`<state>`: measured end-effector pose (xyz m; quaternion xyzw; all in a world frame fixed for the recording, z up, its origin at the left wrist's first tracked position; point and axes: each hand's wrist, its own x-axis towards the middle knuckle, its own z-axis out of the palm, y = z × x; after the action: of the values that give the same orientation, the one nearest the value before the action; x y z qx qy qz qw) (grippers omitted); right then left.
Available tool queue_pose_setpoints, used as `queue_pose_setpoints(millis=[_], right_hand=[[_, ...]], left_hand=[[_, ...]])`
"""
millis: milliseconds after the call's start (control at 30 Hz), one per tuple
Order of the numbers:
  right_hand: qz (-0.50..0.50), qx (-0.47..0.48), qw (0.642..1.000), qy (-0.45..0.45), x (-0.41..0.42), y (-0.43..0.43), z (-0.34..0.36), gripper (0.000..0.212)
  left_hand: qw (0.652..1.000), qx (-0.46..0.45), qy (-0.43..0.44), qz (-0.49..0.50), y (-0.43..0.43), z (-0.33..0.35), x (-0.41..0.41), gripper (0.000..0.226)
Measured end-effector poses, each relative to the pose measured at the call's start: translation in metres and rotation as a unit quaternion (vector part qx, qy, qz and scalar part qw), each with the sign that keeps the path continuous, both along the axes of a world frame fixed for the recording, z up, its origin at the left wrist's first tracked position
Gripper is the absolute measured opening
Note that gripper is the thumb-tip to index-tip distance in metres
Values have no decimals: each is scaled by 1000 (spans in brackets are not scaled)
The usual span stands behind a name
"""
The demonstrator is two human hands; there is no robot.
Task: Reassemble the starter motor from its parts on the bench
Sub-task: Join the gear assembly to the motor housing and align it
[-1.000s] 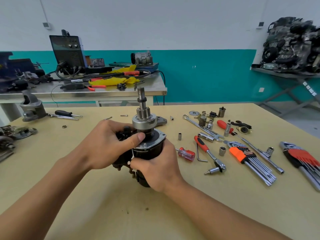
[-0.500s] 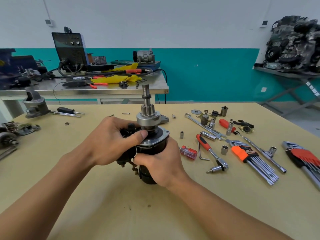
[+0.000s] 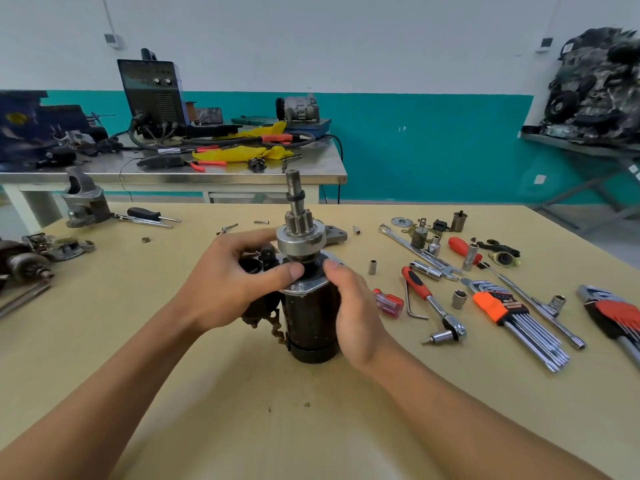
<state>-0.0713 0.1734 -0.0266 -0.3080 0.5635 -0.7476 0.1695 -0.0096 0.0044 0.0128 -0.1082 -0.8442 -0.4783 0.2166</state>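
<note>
Head view. Starter motor (image 3: 311, 317) stood on end in the middle of the bench (image 3: 242, 393), pinion gear (image 3: 298, 225) and shaft upward, probably to keep the drive end reachable and the body steady. Left hand (image 3: 239, 282) curled round the solenoid side, thumb pressed to the silver end plate. Right hand (image 3: 356, 306) wrapped about the black body, thumb on the plate rim. Ratchet (image 3: 433, 306) and hex key set (image 3: 512, 317) near on the right, untouched; grey drive housing (image 3: 85, 202) well apart, far left.

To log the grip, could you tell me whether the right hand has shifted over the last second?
Yes. Against the black motor body, the right hand has moved from its front round to its right side, thumb now at the silver flange.
</note>
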Motion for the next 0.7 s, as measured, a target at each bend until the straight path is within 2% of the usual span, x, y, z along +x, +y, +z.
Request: queue_pose_setpoints(millis=[67, 167, 333, 467, 567, 600, 633, 700], right_hand=[[-13, -14, 1000, 20, 0, -2, -1, 35], [-21, -29, 999, 17, 0, -4, -3, 35], [-40, -32, 999, -9, -2, -2, -9, 39], [-38, -63, 997, -14, -4, -1, -12, 48], [-86, -68, 994, -27, -6, 0, -13, 57], [-98, -66, 993, -27, -7, 0, -14, 57], [-107, -62, 992, -24, -9, 1, -15, 55], [-111, -59, 992, -15, -13, 3, -16, 46]], left_hand=[[997, 67, 29, 25, 1, -9, -2, 52], [983, 174, 40, 49, 6, -22, -5, 43], [981, 169, 69, 58, 15, -24, -8, 36], [985, 156, 54, 55, 18, -27, -9, 46], [957, 290, -15, 9, 16, -21, -16, 59], [954, 299, -14, 28, 10, -17, -20, 58], [960, 266, 4, 87, 1, -12, -23, 51], [953, 127, 35, 273, -30, -9, -29, 32]])
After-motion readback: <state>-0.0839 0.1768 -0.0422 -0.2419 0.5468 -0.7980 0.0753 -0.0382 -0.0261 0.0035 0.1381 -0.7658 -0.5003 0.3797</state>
